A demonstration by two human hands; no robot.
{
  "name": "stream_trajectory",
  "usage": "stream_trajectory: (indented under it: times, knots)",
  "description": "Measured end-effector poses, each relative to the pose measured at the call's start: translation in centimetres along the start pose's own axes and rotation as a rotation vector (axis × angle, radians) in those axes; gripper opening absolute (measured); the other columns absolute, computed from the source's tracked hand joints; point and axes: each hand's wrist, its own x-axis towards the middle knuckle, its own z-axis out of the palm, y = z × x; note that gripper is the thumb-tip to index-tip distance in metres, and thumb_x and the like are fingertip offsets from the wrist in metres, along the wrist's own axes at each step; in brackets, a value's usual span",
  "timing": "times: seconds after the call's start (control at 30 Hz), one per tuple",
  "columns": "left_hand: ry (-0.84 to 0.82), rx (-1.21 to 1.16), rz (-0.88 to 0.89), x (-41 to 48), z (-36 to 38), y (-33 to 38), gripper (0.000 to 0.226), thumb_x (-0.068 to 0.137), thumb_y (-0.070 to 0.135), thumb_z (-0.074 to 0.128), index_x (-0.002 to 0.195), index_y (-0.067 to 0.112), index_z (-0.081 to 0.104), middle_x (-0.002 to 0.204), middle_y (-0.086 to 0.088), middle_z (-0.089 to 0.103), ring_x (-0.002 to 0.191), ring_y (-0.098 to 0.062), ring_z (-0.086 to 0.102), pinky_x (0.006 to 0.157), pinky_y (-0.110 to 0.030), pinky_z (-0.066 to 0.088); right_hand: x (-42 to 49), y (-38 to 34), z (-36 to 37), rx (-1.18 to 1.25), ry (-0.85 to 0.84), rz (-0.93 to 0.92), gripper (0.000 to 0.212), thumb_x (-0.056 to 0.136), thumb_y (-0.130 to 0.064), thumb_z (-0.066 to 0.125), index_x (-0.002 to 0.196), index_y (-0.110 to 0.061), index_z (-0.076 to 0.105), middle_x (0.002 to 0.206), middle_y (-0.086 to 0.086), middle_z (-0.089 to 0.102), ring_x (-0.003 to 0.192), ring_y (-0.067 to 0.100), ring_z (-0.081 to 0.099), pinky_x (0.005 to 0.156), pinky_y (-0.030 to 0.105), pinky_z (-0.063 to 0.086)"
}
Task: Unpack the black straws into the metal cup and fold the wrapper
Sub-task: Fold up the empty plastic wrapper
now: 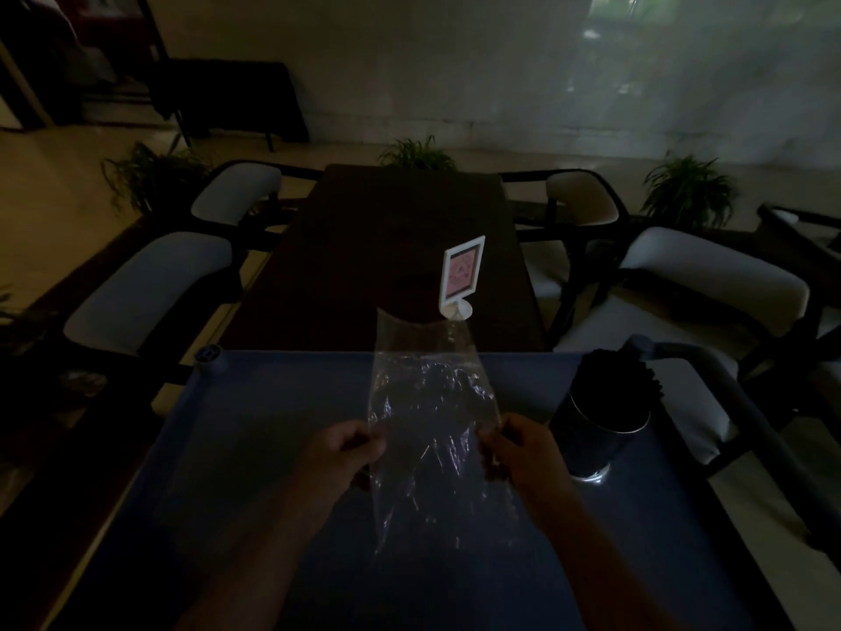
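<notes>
Above blue tray [236,448], clear wrapper [428,416] lengthwise away from person, left hand [346,450], right hand [519,453] pinching its 2 side edges

Blue cart top [255,448], flat, dimly lit. Standing on it near the right edge: dark metal cup [596,441], upright, packed with black straws [619,375]. Beyond the far edge: dark wooden table [364,248] bearing a white card stand [462,277].

A blue cart top [255,448] fills the lower frame, with a grey handle [746,412] curving down its right side. Beyond it, at the centre, a dark table [364,248] bears a small white sign stand [462,277]. White-cushioned chairs flank the table at left [150,289] and right [710,275]. Three potted plants [416,154] stand across the middle of the frame. A black-draped table [227,97] sits at the upper left.
</notes>
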Motion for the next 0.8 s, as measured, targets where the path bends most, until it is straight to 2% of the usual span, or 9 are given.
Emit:
stream_trajectory:
  times: [0.17, 0.23, 0.3, 0.37, 0.43, 0.6, 0.63, 0.7, 0.8]
  knots:
    - [0.099, 0.027, 0.033, -0.4, 0.2, 0.5, 0.012, 0.091, 0.019, 0.061, 0.085, 0.025, 0.071, 0.083, -0.005, 0.076, 0.073, -0.019, 0.072, 0.06, -0.027, 0.054, -0.2, -0.6, -0.4, 0.017, 0.026, -0.02, 0.007, 0.091, -0.004, 0.06, 0.092, -0.005, 0.067, 0.081, 0.014, 0.069, 0.065, 0.021, 0.065, 0.058, 0.03, 0.058]
    - [0.156, 0.026, 0.069, -0.6, 0.5, 0.8, 0.009, 0.089, 0.013, 0.063, 0.093, 0.021, 0.067, 0.085, -0.004, 0.076, 0.073, -0.017, 0.072, 0.059, -0.025, 0.053, -0.3, -1.0, -0.3, 0.022, 0.047, -0.066, 0.02, 0.089, 0.003, 0.061, 0.107, -0.007, 0.061, 0.087, 0.013, 0.07, 0.066, 0.02, 0.067, 0.059, 0.033, 0.059]
    - [0.206, 0.014, 0.12, -0.9, 0.9, 1.5, 0.02, 0.087, 0.006, 0.065, 0.101, 0.02, 0.061, 0.089, -0.001, 0.075, 0.073, -0.011, 0.072, 0.058, -0.021, 0.053, -0.4, -1.3, -0.4, 0.02, 0.056, -0.115, 0.041, 0.087, 0.005, 0.063, 0.117, -0.021, 0.053, 0.087, 0.007, 0.07, 0.067, 0.016, 0.069, 0.061, 0.034, 0.06]
    - [0.216, 0.016, 0.181, -1.3, 1.1, 2.3, 0.031, 0.085, 0.002, 0.067, 0.106, 0.023, 0.058, 0.09, 0.0, 0.074, 0.075, -0.01, 0.072, 0.06, -0.021, 0.053, -0.6, -1.8, -0.4, -0.023, 0.02, -0.151, 0.052, 0.087, 0.003, 0.063, 0.122, -0.03, 0.046, 0.09, 0.006, 0.071, 0.072, 0.016, 0.071, 0.064, 0.032, 0.06]
    - [0.198, 0.05, 0.256, -1.7, 1.3, 2.8, 0.034, 0.085, 0.001, 0.066, 0.106, 0.027, 0.058, 0.091, 0.0, 0.073, 0.078, -0.009, 0.07, 0.061, -0.019, 0.053, -0.8, -2.2, -0.5, -0.011, -0.008, -0.2, 0.046, 0.088, 0.006, 0.061, 0.119, -0.024, 0.047, 0.089, 0.009, 0.07, 0.069, 0.018, 0.069, 0.063, 0.031, 0.059]
    - [0.194, 0.199, 0.355, -2.1, 1.1, 3.4, 0.027, 0.086, 0.005, 0.065, 0.102, 0.027, 0.067, 0.097, 0.001, 0.071, 0.088, -0.007, 0.067, 0.068, -0.016, 0.054, -0.6, -3.0, -0.8, 0.019, -0.086, -0.287, 0.009, 0.084, 0.017, 0.057, 0.089, 0.01, 0.055, 0.071, 0.013, 0.062, 0.064, 0.026, 0.059, 0.062, 0.038, 0.051]
    - [0.174, 0.203, 0.35, -2.1, 0.9, 3.5, 0.028, 0.086, 0.006, 0.066, 0.104, 0.028, 0.067, 0.098, 0.002, 0.071, 0.089, -0.007, 0.068, 0.071, -0.018, 0.054, -0.5, -3.1, -0.9, 0.003, -0.095, -0.283, 0.009, 0.084, 0.016, 0.059, 0.088, 0.009, 0.059, 0.072, 0.013, 0.063, 0.066, 0.025, 0.06, 0.065, 0.037, 0.052]
    - [0.155, 0.232, 0.355, -1.9, 0.6, 3.5, 0.034, 0.085, 0.006, 0.068, 0.107, 0.032, 0.067, 0.097, 0.003, 0.07, 0.088, -0.007, 0.068, 0.072, -0.02, 0.053, -0.6, -3.4, -1.1, -0.059, -0.095, -0.281, 0.019, 0.084, 0.012, 0.063, 0.092, -0.005, 0.067, 0.08, 0.009, 0.068, 0.073, 0.021, 0.063, 0.071, 0.035, 0.054]
    - [0.173, 0.304, 0.393, -1.6, 0.4, 3.6, 0.039, 0.083, 0.003, 0.069, 0.106, 0.035, 0.066, 0.091, 0.001, 0.066, 0.08, -0.004, 0.064, 0.067, -0.013, 0.051, -0.5, -3.8, -1.5, -0.218, -0.115, -0.316, 0.038, 0.083, 0.008, 0.067, 0.106, -0.022, 0.066, 0.102, 0.003, 0.071, 0.09, 0.013, 0.068, 0.08, 0.03, 0.057]
